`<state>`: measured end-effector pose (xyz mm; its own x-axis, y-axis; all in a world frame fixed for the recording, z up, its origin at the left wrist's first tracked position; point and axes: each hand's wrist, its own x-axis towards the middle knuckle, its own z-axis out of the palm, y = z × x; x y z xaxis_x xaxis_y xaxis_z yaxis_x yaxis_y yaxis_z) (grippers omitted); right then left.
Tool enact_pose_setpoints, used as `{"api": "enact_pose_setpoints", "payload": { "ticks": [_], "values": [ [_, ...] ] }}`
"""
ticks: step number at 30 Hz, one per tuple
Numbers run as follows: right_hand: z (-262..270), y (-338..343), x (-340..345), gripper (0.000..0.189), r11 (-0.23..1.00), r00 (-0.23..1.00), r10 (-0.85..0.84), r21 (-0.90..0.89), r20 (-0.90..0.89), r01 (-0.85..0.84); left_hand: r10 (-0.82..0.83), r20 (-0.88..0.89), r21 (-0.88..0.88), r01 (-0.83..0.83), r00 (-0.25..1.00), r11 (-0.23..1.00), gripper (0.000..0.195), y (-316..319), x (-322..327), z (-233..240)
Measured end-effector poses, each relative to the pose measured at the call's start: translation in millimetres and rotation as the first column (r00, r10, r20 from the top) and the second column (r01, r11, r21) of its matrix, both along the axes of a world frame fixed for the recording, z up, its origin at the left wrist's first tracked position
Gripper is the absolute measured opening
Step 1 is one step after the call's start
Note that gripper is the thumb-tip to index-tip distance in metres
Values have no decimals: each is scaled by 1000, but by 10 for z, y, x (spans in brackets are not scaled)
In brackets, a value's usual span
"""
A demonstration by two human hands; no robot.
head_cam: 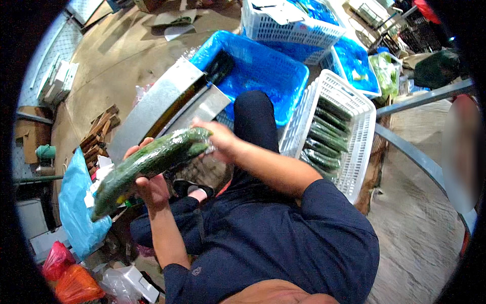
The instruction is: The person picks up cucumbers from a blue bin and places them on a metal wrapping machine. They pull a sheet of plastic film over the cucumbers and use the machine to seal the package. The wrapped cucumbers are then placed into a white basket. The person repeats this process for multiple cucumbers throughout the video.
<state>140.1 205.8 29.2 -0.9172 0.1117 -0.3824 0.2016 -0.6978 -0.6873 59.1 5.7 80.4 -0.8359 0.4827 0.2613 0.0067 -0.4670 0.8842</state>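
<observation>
A bundle of long green cucumbers [148, 163], wrapped in shiny clear film, lies slantwise across both my hands. My left hand [155, 190] supports it from beneath near the middle, thumb on the near side and fingertips showing beyond. Around its upper right end my right hand [222, 142] is closed, with part of the fingers hidden. Beyond the bundle slopes a metal chute-like frame [159, 98], reaching the rim of a blue-lined crate [273, 64]. Dark green cucumbers [220, 67] lie in that crate's left corner.
A white slatted crate [362, 152] with several wrapped cucumbers [326, 133] stands at my right. More crates [288, 32] are stacked behind. A metal rail [414, 152] curves along the right. Left are wood scraps [100, 133], a light-blue bag [78, 205] and an orange bag [78, 285].
</observation>
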Motion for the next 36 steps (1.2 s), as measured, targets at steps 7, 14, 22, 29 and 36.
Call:
{"api": "enact_pose_setpoints", "payload": {
  "ticks": [7, 14, 22, 29, 36],
  "values": [
    [726, 442, 698, 90, 601, 887, 430, 786, -167, -143, -341, -343, -488, 144, 875, 861, 114, 799, 301, 227],
    [474, 1431, 1936, 78, 713, 916, -400, 623, -18, 323, -493, -104, -431, 408, 864, 805, 129, 1168, 271, 157],
    [-1240, 3140, 4171, 41, 539, 335, -810, 836, 481, 102, -313, -25, -650, 222, 949, 727, 40, 651, -338, -210],
    [-1747, 3803, 4087, 57, 410, 295, -684, 686, 667, -601, -202, -197, -743, -12, 959, 670, 34, 654, -571, -144],
    [-1904, 4330, 3810, 61, 241, 170, -754, 508, 635, -827, -144, -280, -805, -150, 949, 574, 33, 565, -791, -255]
  ]
}}
